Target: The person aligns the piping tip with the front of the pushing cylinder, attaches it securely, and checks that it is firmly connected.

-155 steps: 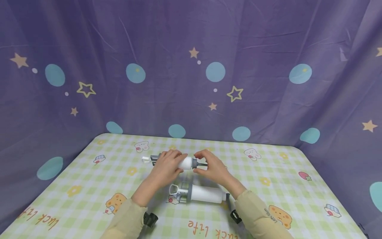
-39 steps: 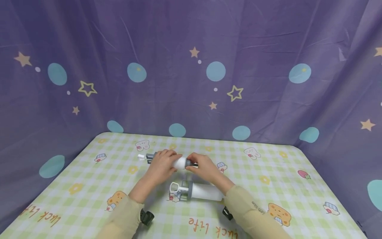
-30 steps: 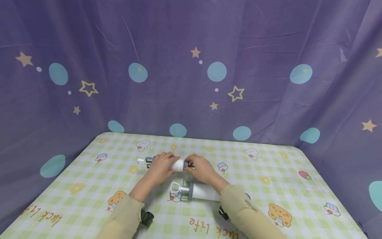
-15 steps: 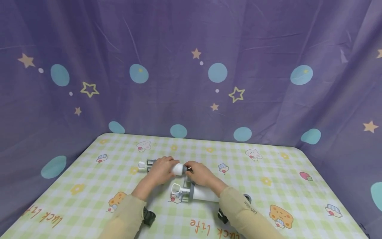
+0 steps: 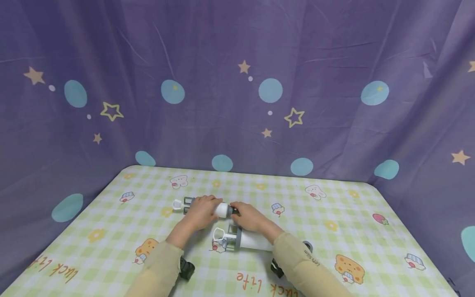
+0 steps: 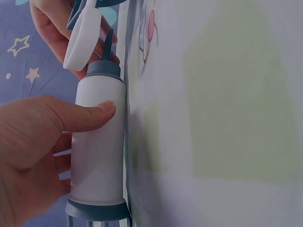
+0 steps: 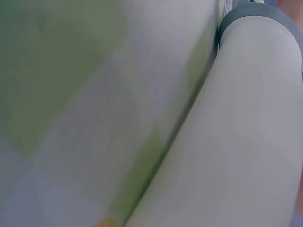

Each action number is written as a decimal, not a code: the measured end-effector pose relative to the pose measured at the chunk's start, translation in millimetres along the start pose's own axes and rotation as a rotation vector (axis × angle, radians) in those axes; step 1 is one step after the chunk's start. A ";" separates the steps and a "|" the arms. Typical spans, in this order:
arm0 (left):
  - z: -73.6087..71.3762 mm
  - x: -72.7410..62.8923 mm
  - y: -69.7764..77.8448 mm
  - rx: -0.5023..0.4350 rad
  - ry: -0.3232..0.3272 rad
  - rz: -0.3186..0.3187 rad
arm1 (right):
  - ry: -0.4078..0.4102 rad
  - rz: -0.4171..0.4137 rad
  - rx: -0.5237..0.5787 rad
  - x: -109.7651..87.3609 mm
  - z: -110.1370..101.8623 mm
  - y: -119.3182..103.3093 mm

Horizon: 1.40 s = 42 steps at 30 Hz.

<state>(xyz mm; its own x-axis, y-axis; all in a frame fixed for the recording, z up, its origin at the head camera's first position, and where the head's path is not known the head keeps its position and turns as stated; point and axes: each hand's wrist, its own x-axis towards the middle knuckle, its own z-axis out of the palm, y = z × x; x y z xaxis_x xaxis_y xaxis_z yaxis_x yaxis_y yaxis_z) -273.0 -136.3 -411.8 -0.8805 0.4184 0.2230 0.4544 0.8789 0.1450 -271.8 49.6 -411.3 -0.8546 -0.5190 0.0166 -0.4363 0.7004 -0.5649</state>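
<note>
A white syringe-like dispenser with a grey collar and nozzle lies crosswise close over the tabletop. My left hand grips its barrel, the thumb along the near side in the left wrist view. From the other end, my right hand pinches around the dark nozzle; part of those fingers is hidden in the left wrist view. At the left end its white plunger ring sticks out. Nearer to me lies a second, similar dispenser, partly covered by the right forearm; its barrel fills much of the right wrist view.
A green-and-white checked cloth with cartoon prints covers the table. Behind it hangs a purple curtain. Dark wrist-camera mounts sit under both sleeves.
Over five seconds the right hand has gone from spread around the nozzle to closed on it. Both hands have shifted left, then lowered the dispenser toward the cloth. The last half second is nearly still.
</note>
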 end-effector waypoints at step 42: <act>-14.1 5.4 119.7 0.012 0.037 0.242 | 0.137 -0.079 0.003 -94.4 -79.8 60.2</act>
<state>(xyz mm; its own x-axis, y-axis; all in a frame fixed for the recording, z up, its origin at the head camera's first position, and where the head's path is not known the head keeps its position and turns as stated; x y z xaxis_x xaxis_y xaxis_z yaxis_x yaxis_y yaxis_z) -221.5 -32.0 -379.6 -0.7408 0.6084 0.2848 0.6493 0.7572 0.0713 -239.9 179.8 -381.0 -0.8479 -0.5011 0.1733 -0.5033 0.6580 -0.5601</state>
